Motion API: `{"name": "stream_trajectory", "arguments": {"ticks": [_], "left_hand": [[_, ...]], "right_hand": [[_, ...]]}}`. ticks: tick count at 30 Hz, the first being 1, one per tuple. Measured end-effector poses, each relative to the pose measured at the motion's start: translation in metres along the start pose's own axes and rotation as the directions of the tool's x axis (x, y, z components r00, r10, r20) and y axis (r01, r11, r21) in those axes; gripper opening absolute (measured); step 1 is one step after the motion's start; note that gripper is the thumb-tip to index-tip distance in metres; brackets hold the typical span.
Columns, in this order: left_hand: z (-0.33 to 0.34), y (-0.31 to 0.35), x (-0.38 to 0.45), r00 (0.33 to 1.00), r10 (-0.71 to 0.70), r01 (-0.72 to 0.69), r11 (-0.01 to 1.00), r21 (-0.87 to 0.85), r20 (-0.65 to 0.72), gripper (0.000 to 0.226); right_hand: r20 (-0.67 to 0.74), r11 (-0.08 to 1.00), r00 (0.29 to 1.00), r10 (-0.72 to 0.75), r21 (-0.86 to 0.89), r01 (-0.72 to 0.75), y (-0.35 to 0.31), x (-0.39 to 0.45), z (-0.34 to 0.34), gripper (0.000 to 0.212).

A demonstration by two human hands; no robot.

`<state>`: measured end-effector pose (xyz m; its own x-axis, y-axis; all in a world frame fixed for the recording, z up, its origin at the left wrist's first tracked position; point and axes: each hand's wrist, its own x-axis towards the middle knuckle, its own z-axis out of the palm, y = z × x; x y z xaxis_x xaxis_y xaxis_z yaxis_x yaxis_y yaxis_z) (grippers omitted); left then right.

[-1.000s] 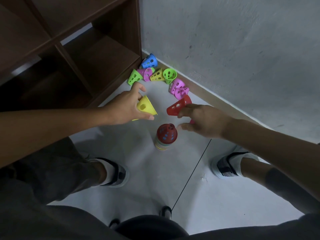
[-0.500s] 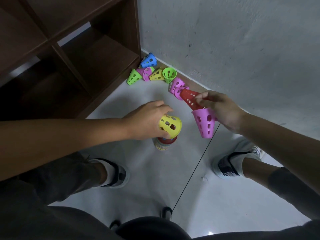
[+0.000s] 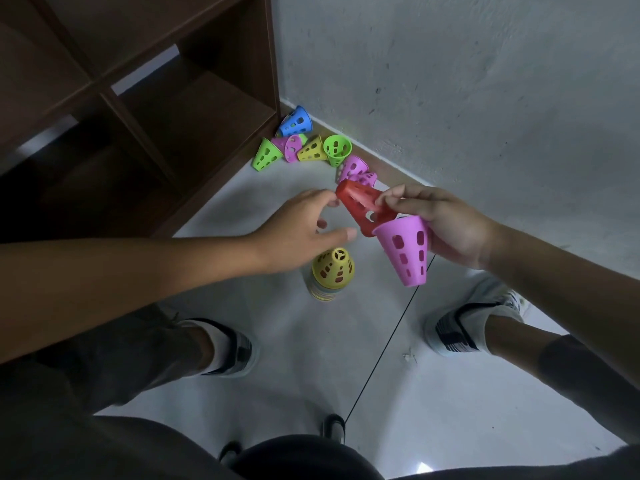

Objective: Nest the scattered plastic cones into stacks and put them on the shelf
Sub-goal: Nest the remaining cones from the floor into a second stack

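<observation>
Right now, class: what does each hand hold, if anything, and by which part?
The right hand holds a red cone and a pink cone near their wide rims. The left hand is open and holds nothing.

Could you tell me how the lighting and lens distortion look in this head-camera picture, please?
Head view: dim overall; the shelf compartments sink into deep shadow, while the floor near the bottom edge is brighter. Wide-angle distortion bends the forearms outward. The right hand, its red cone and pink cone stay reasonably sharp; the left hand shows no strong blur.
</observation>
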<state>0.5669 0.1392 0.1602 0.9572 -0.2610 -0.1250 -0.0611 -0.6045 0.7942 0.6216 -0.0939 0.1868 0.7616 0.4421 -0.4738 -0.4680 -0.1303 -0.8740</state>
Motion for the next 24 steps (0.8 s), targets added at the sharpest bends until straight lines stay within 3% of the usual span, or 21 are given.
{"name": "stream_trajectory", "arguments": {"ticks": [4, 8, 12, 15, 19, 22, 24], "left_hand": [[-0.002, 0.010, 0.003, 0.998, -0.065, 0.062, 0.957, -0.284, 0.001, 0.029], [0.000, 0.015, 0.002, 0.995, -0.095, 0.091, 0.859, -0.504, 0.017, 0.026], [0.003, 0.014, 0.000, 0.995, -0.101, 0.073, 0.822, -0.565, -0.017, 0.016], [0.000, 0.004, -0.002, 0.997, -0.078, 0.060, 0.917, -0.394, -0.029, 0.018], [0.002, -0.001, -0.007, 0.992, -0.057, 0.077, 0.981, -0.177, 0.116, 0.029], [0.009, -0.006, -0.011, 0.992, -0.006, 0.011, 0.999, -0.046, 0.127, 0.035], [0.012, -0.010, -0.011, 0.992, 0.029, -0.035, 0.998, 0.046, 0.126, 0.040]], "right_hand": [[0.085, 1.000, 0.996, 0.001, 0.006, -0.002, -0.001, -0.001, 0.007, 0.017], [0.130, 1.000, 0.991, 0.006, -0.013, -0.005, 0.000, -0.003, 0.011, 0.016], [0.136, 0.998, 0.989, 0.054, -0.051, -0.047, 0.001, -0.005, 0.008, 0.011], [0.030, 0.972, 0.991, 0.130, -0.199, -0.122, 0.004, -0.006, -0.003, 0.033], [-0.057, 0.943, 0.974, 0.218, -0.246, -0.225, 0.009, -0.008, -0.016, 0.080], [0.000, 0.942, 0.969, 0.248, -0.233, -0.241, 0.010, -0.008, -0.013, 0.093], [0.004, 0.953, 0.969, 0.247, -0.180, -0.242, 0.010, -0.007, -0.010, 0.090]]}}
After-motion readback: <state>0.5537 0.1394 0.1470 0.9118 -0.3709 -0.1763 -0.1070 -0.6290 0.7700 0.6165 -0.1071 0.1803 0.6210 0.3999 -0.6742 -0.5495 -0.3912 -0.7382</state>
